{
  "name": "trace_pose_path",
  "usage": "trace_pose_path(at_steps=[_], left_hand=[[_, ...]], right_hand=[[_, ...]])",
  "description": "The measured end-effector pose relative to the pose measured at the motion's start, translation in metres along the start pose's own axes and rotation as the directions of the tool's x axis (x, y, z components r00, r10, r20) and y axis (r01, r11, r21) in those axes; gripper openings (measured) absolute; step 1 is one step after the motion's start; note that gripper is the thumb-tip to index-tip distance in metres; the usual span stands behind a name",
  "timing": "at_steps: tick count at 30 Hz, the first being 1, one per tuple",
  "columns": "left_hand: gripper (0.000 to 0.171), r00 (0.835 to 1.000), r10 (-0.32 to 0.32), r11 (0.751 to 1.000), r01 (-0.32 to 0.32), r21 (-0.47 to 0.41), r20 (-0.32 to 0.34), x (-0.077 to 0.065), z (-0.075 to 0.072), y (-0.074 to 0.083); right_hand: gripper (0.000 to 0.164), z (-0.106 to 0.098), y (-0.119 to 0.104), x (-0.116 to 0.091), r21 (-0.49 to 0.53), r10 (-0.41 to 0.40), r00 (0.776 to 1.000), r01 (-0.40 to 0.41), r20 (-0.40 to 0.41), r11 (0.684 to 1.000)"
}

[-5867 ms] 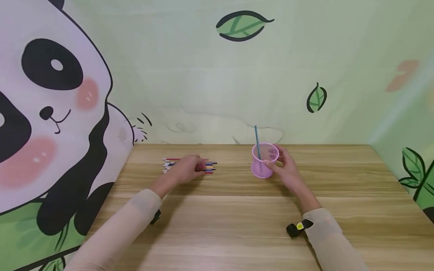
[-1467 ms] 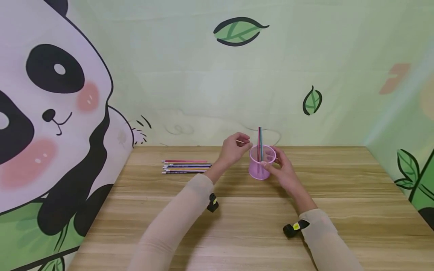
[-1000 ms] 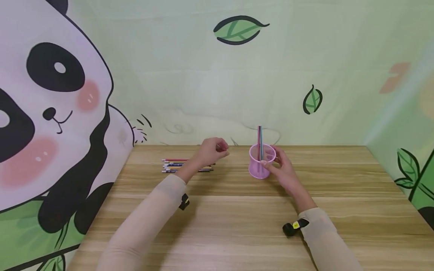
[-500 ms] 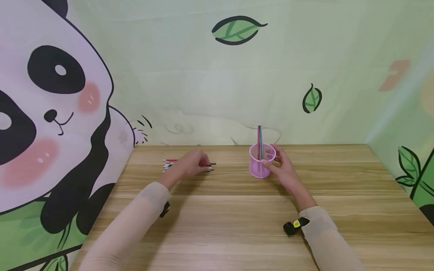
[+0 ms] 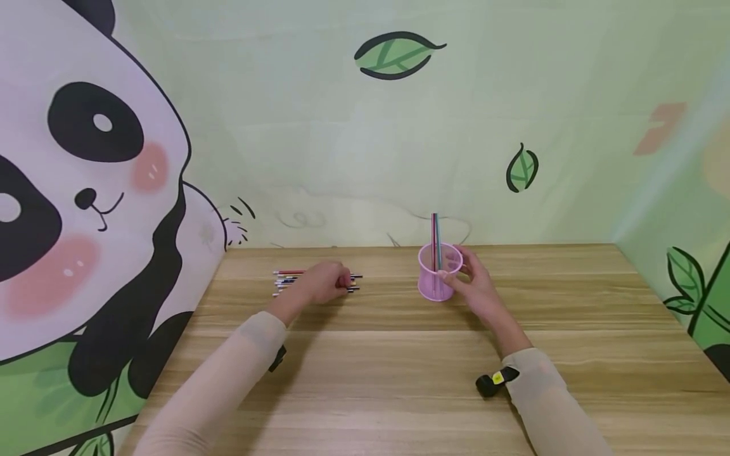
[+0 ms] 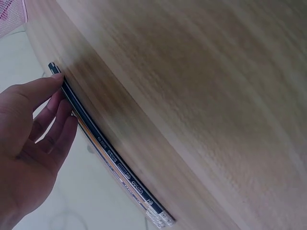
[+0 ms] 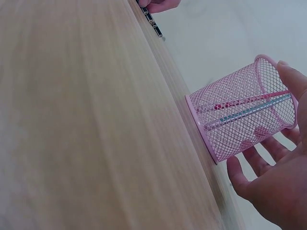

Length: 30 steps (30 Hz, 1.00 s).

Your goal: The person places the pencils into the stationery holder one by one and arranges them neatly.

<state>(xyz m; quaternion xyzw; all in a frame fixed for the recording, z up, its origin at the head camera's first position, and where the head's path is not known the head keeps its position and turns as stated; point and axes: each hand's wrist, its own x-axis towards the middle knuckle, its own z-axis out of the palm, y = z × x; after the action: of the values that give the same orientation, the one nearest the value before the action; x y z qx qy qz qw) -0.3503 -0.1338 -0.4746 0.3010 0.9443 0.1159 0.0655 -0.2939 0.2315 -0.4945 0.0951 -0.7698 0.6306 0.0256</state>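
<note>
A pink mesh pencil cup stands upright on the table with a red pencil and a blue pencil in it. My right hand grips the cup from the right, thumb at the rim and fingers round the far side. Over to the left lies a bundle of several pencils, partly covered by my left hand. In the left wrist view, this hand's thumb and fingers pinch a dark HB pencil near its unerasered end, with the other pencils right beside it.
Wood-grain table extends under both hands. Behind it rises a pale green backdrop with a large panda and leaves printed on it.
Earlier, the cup held only the blue pencil; a red one has joined it. My left hand left the cup, moved back left and came down on the bundle. My right hand stays on the cup.
</note>
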Motion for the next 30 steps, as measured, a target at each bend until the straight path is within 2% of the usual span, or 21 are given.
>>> trace_pose_path(at_steps=[13, 30], left_hand=[[0.009, 1.000, -0.003, 0.998, 0.003, 0.062, 0.007, -0.0026, -0.0020, 0.0056], [0.005, 1.000, 0.003, 0.996, -0.003, 0.086, 0.001, -0.0008, 0.0004, 0.0030]], right_hand=[[0.078, 0.0000, 0.0089, 0.0033, -0.002, 0.002, 1.000, -0.002, -0.015, 1.000], [0.078, 0.0005, 0.0057, 0.0032, -0.005, 0.005, 1.000, -0.005, -0.015, 1.000]])
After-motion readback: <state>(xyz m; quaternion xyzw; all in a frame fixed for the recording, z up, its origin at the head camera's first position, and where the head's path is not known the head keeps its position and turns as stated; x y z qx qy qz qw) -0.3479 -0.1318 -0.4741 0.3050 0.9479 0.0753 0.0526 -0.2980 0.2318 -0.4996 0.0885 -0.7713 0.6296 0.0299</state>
